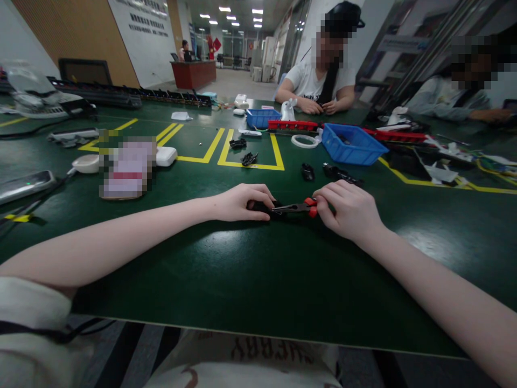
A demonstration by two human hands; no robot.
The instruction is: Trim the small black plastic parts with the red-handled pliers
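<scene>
My left hand (246, 203) rests low over the green table, its fingers closed around a small black part (258, 206) that they mostly hide. From the right, my right hand (349, 207) grips the red handles of a pair of needle-nose pliers (297, 208). The pliers' metal jaws point left and reach the black part beside my left fingertips. Whether the jaws pinch it, I cannot tell. Just beyond my hands lie a black piece (307, 172) and a longer black piece (341, 173).
A blue bin (353, 145) stands beyond my right hand, near a white tape ring (305, 141). Small black parts (249, 158) lie inside yellow tape lines. To the left are a phone (128, 170) and a white case (166, 157). Two people sit across the table (258, 280).
</scene>
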